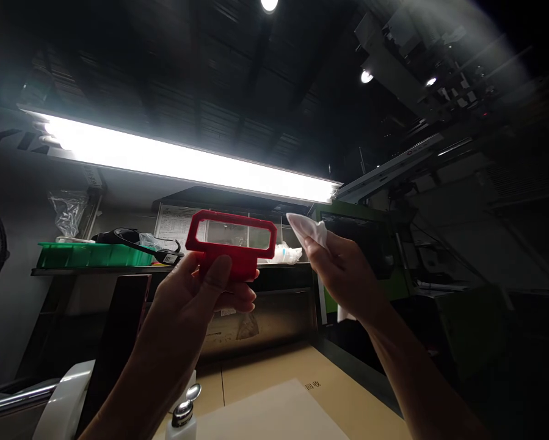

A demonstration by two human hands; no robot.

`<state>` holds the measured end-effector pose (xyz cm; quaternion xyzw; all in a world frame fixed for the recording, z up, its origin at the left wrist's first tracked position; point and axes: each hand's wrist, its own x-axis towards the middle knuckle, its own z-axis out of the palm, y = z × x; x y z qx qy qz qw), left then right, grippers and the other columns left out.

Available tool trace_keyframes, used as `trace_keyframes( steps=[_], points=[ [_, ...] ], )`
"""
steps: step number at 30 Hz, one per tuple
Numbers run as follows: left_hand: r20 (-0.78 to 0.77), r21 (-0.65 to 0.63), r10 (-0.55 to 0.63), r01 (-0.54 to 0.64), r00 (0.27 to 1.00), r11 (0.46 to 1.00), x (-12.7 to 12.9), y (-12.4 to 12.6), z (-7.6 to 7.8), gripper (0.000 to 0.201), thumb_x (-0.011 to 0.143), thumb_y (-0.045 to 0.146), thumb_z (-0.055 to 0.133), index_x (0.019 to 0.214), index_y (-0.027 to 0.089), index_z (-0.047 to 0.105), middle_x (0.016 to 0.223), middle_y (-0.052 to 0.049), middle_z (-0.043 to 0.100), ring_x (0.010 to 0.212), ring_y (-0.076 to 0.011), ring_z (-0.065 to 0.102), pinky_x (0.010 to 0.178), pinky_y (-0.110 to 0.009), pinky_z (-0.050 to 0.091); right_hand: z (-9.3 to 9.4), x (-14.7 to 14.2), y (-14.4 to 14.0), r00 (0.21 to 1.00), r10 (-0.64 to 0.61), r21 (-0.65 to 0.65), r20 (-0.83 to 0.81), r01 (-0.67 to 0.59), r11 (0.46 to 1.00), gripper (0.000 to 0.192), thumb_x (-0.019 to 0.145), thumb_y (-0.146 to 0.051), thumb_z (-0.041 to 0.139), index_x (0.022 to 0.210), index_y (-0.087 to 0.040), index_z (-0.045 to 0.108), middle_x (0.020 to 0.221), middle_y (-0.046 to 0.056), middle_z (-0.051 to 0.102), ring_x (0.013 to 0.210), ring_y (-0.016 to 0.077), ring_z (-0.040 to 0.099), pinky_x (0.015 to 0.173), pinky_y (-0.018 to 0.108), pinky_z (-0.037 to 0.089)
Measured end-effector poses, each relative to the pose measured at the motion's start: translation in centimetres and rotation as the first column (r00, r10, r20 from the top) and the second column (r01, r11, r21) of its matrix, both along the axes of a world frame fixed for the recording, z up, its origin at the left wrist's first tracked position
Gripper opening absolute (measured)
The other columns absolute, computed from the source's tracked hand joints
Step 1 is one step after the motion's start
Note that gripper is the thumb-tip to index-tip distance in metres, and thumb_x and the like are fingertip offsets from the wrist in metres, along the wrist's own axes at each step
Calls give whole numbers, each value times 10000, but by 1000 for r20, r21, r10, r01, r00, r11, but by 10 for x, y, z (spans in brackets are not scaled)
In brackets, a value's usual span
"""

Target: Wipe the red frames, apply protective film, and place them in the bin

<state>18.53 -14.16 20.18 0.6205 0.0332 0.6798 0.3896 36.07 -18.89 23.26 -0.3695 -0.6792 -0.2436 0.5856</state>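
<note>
My left hand [201, 293] holds a red plastic part [231, 241] up toward the bright tube lamp. The part is a rectangular frame with a clear window and a short block at its base, and my thumb and fingers grip that block. My right hand [342, 269] is raised just to the right of the part, a little apart from it. A white cloth [307, 227] is pinched in its fingertips, and a bit of the cloth hangs out below the palm.
A long tube lamp [187, 162] glares overhead. A shelf carries a green tray [91, 255] and dark goggles [139, 240]. A green machine [370, 244] stands at the right. Below lie brown cardboard [265, 373], a white sheet [274, 415] and a pump bottle [182, 415].
</note>
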Motion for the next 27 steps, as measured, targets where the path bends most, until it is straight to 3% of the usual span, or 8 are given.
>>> trace_keyframes(
  steps=[2,5,8,11,15,19,22,27],
  points=[
    [-7,2,-25,25,1000,1000,0,-1,1,204,780,345,646,825,150,603,633,6,689,509,-105,619,501,-166,522,-5,3,11,894,384,-185,-230,-428,885,155,850,-274,462,826,-179,583,453,-101,259,389,59,204,372,204,165],
    [-2,15,-77,77,997,997,1,0,1,211,773,346,660,832,150,608,653,1,689,511,-96,606,485,-151,504,-11,-1,28,574,680,-272,-455,-817,508,170,819,-275,515,678,-187,478,433,-120,239,361,39,147,336,184,106],
    [-20,31,-120,121,993,992,2,2,0,185,775,341,662,816,168,611,629,16,663,523,-80,579,503,-137,491,-14,-10,41,364,771,-306,-522,-924,229,306,813,-256,503,545,-181,374,404,-114,241,339,24,148,325,175,105],
    [-45,21,-133,134,990,991,2,3,-1,191,767,366,670,822,194,606,611,27,625,546,-84,558,530,-146,493,-13,-17,47,232,822,-334,-520,-941,54,366,808,-233,465,476,-177,321,377,-98,246,325,21,168,324,176,116],
    [-51,12,-139,140,989,990,0,2,-2,194,764,368,673,840,202,605,628,25,609,552,-86,531,528,-154,486,-9,-20,48,170,848,-376,-501,-926,-36,153,793,-198,444,699,-162,560,370,-115,259,319,32,144,325,170,119],
    [-44,-9,-139,139,989,990,-1,2,-1,220,744,372,695,865,206,617,630,24,609,556,-91,538,526,-160,493,-8,-22,48,146,843,-362,-518,-930,-61,348,778,-209,443,1105,-191,559,349,-138,253,315,50,108,321,165,123],
    [-61,-11,-128,128,990,992,0,3,0,215,752,387,686,843,207,613,629,25,612,561,-85,543,536,-149,490,-10,-25,46,95,836,-312,-540,-945,-94,297,763,-211,443,1020,-187,590,333,-134,244,297,50,101,305,165,118],
    [-60,12,-115,116,992,993,-2,4,-3,215,776,397,656,823,200,583,616,24,625,547,-87,538,525,-152,475,-17,-31,42,7,850,-169,-527,-981,-97,175,752,-227,427,619,-180,531,314,-118,211,258,34,98,278,167,107]
  ],
)
